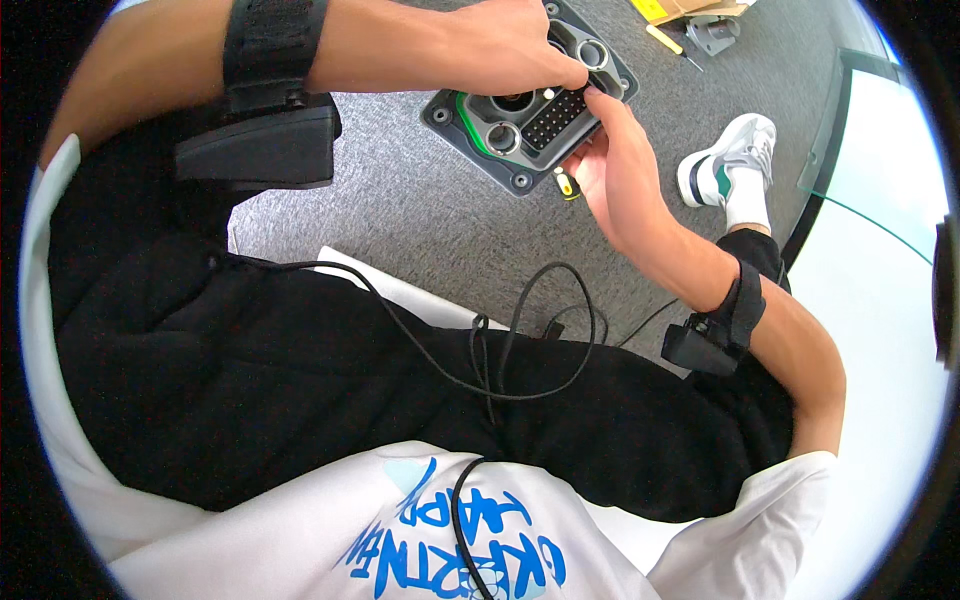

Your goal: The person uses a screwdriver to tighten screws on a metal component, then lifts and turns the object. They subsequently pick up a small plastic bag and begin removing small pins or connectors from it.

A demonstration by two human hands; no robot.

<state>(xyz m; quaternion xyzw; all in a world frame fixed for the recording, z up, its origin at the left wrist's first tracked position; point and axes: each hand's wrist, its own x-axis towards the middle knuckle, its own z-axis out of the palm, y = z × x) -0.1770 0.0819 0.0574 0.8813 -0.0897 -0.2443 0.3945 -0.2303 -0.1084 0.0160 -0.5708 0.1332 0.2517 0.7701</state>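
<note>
A grey, roughly square connector housing (480, 168) with a green seal edge, round metal sleeves and a black block (556, 120) dotted with small holes lies tilted above the carpet. My left hand (505, 42) reaches over it from the left, fingers curled, one digit pressing beside the block's upper end. My right hand (612, 160) holds the housing's right edge, its thumb on top and its other fingers partly hidden below. The right thumb meets the left hand's digit at a small dark spot, where anything pinched is too small to name.
Below the housing lies a yellow-and-black object (567, 184). Farther off are a yellow-handled screwdriver (664, 40), a grey metal bracket (713, 36) and a cardboard box (690, 6). A black cable (545, 395) loops across my lap. At the right stands a glass panel (880, 150).
</note>
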